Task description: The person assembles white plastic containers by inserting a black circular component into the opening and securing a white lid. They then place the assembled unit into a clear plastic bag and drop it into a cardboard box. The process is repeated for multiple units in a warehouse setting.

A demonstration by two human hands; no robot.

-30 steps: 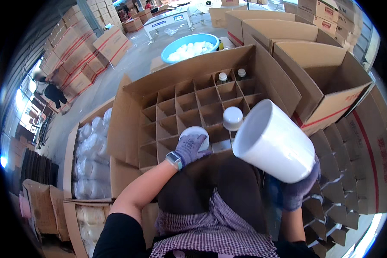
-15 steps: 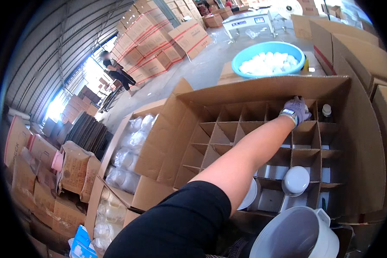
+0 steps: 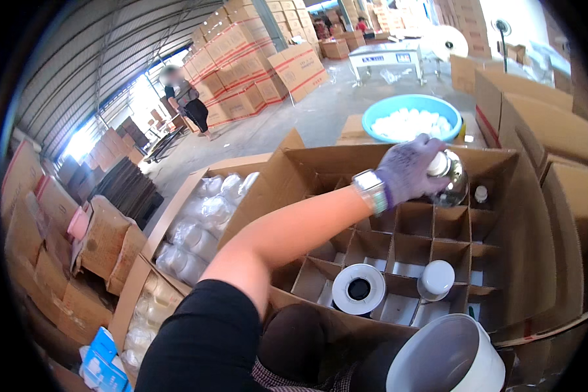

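Note:
My left hand [image 3: 408,168], in a pale purple-grey glove, grips a clear bottle [image 3: 456,186] by its white top. It holds the bottle over the far right of a large open carton [image 3: 242,251] split by cardboard dividers. To the right of it, a small white-capped bottle [image 3: 481,194] stands in a corner cell. Nearer me in the cells are a rounded white-topped item [image 3: 436,279] and a white disc with a dark centre [image 3: 347,294]. At the bottom right is a white tub [image 3: 483,366] with an open top. My right hand is out of view.
Behind the carton stands a blue basin [image 3: 372,129] of small white pieces. On the left, a carton [image 3: 166,219] holds plastic-wrapped items. Stacked boxes [image 3: 232,78] rise farther back, near a standing person [image 3: 188,101]. Tall cardboard flaps [image 3: 542,124] flank the right side.
My left hand has come up out of a far cell and slightly left, now with the clear bottle in it. The view has shifted, and the disc once behind my arm shows fully.

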